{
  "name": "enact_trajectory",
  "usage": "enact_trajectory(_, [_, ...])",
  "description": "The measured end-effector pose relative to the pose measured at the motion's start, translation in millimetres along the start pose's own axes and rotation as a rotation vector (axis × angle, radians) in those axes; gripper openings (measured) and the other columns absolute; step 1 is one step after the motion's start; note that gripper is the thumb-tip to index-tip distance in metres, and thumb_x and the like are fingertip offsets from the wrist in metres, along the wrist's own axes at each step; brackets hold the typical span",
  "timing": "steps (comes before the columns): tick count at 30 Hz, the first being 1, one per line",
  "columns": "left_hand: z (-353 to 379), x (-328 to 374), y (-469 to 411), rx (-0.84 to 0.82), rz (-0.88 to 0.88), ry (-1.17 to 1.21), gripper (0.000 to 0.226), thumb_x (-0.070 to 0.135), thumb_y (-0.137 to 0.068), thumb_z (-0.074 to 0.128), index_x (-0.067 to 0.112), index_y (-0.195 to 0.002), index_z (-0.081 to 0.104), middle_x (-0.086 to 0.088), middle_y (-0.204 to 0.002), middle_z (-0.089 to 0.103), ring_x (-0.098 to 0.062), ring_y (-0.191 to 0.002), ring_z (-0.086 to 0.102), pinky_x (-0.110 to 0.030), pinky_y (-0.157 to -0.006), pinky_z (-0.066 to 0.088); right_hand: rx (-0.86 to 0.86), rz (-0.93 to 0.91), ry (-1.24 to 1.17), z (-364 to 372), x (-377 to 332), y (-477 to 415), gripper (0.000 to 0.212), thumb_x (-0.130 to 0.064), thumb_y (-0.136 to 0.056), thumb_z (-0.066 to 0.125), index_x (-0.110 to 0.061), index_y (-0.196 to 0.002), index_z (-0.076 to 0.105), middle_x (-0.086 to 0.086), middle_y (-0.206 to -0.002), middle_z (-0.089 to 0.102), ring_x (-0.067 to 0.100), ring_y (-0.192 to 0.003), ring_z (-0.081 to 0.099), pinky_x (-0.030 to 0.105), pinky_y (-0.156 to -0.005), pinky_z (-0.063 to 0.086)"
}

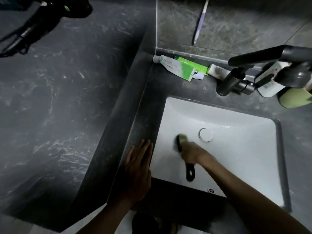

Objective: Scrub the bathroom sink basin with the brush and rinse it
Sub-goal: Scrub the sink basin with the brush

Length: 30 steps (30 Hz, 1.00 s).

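Observation:
A white rectangular sink basin is set into a dark marble counter. My right hand grips a brush with a green head and a black looped handle, its head pressed on the basin floor left of the round drain plug. The brush head is blurred. My left hand rests flat, fingers straight, on the counter edge just left of the basin. A dark faucet reaches over the back rim; no water stream is visible.
Behind the basin lie a green-and-white toothpaste tube and small boxes. A white bottle and a pale green cup stand right of the faucet. A toothbrush hangs on the wall. A black hair dryer hangs upper left.

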<state>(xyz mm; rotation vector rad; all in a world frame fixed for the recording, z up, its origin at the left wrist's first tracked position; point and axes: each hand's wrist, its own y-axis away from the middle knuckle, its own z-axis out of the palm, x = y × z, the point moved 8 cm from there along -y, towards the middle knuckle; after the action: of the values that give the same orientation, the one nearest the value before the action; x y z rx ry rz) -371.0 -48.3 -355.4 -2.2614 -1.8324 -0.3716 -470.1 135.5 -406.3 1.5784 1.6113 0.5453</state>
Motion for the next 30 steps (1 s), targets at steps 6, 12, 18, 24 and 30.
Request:
enact_trajectory(6, [1.0,-0.9,-0.2,0.019,-0.002,0.033,0.074,0.012,-0.088,0.046,0.006,-0.159,0.025,-0.006,-0.169,0.020,-0.022,-0.157,0.015,-0.050,-0.124,0.024,0.106,0.056,0.025,-30.2,16.6,-14.8,0.034,-0.007,-0.092,0.048,-0.004,-0.126,0.051,0.008,-0.094,0.057,0.023,-0.083,0.058,0.026,-0.061,0.044])
enact_trajectory(12, [0.0,-1.1,0.3,0.010,0.014,-0.005,0.075,0.013,-0.091,0.050,0.006,-0.161,0.021,-0.006,-0.170,0.015,-0.022,-0.157,0.012,-0.049,-0.124,0.023,-0.093,-0.071,0.151,8.8,-5.0,18.6,0.034,-0.012,-0.091,0.049,-0.006,-0.125,0.050,0.012,-0.104,0.056,0.025,-0.087,0.057,0.027,-0.060,0.043])
enact_trajectory(18, [-3.8,2.3,0.6,0.062,0.025,-0.004,0.063,0.015,-0.098,0.043,0.003,-0.158,0.028,-0.009,-0.167,0.024,-0.023,-0.156,0.019,-0.050,-0.124,0.024,0.136,0.052,0.080,-29.2,34.4,-18.0,0.059,-0.008,-0.091,0.045,-0.018,-0.148,0.032,0.020,-0.125,0.057,0.034,-0.110,0.059,0.033,-0.081,0.047])
enact_trajectory(24, [-3.3,4.1,0.7,0.088,0.046,-0.025,0.060,0.015,-0.100,0.042,0.002,-0.157,0.029,-0.010,-0.167,0.025,-0.024,-0.156,0.019,-0.051,-0.123,0.026,-0.172,-0.150,0.274,34.1,9.0,32.5,0.038,-0.019,-0.091,0.048,-0.023,-0.129,0.053,0.007,-0.111,0.058,0.029,-0.099,0.061,0.033,-0.078,0.048])
enact_trajectory(30, [-2.5,5.5,1.1,0.119,0.049,0.008,0.058,0.013,-0.098,0.043,0.000,-0.155,0.035,-0.012,-0.165,0.030,-0.025,-0.154,0.025,-0.053,-0.121,0.028,0.228,0.055,0.157,-35.6,59.0,-6.7,0.050,-0.012,-0.097,0.034,-0.017,-0.146,0.031,0.015,-0.117,0.058,0.034,-0.099,0.059,0.038,-0.082,0.046])
